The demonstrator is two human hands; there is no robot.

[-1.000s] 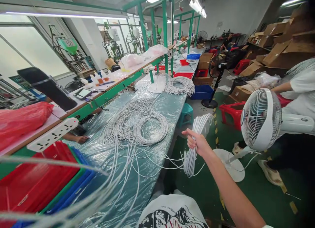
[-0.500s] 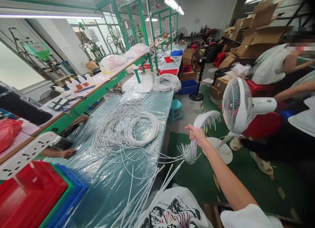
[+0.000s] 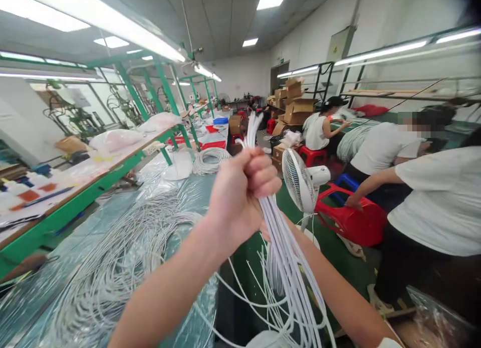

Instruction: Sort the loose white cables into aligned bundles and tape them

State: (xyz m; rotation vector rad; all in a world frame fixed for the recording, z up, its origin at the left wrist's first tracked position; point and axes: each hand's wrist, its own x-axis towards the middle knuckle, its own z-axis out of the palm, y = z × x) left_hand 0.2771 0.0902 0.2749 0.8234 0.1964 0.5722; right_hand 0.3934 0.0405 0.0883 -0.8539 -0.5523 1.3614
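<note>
In the head view, the left hand [image 3: 244, 185] grips a bundle [image 3: 289, 273] of white cables, its fingers curled tight around them. Short ends poke up above these fingers; long lengths drop below and to their right. The right hand [image 3: 266, 231] is just below and behind the left fingers, mostly hidden, so I cannot tell how its own fingers stand. Curled cables [image 3: 276, 273] hang just below it. Left of the left fingers and lower, a tangled heap [image 3: 108, 268] spreads over the table [image 3: 201, 186]. Beyond them lies a coil [image 3: 211, 161]; to their right stands a fan [image 3: 300, 180], and farther right a co-worker's hand [image 3: 354, 203] touches a red stool [image 3: 366, 223].
</note>
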